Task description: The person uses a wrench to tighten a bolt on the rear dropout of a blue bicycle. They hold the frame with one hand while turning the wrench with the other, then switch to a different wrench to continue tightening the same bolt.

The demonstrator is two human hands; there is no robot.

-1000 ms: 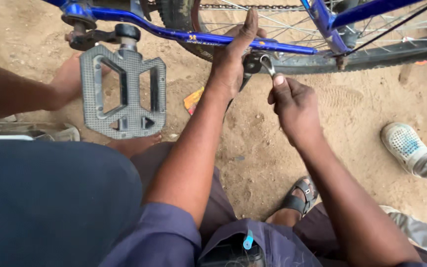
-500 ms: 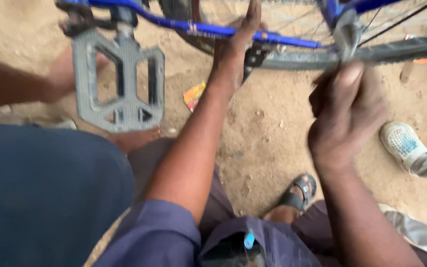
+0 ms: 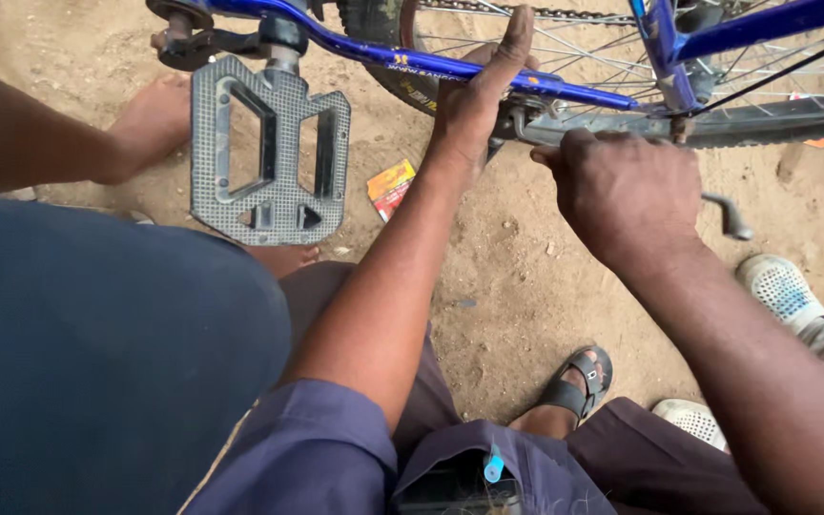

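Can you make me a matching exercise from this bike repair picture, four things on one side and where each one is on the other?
Things:
1. pedal
2. left hand
3. right hand
4. sandal

Places:
A. on the sandy ground, on a foot
B. closed in a fist below the tyre
C. hanging below the blue frame tube, at the left
D. pressed against the blue frame tube, one finger pointing up

Pairs: 1-C, 2-D, 3-B, 4-A

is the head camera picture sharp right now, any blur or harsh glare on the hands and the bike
Head view: sharp, no motion blur; grey pedal studs and blue frame tube crisp. Light soft and even, faint shadows on sand, no glare on left hand or right hand.
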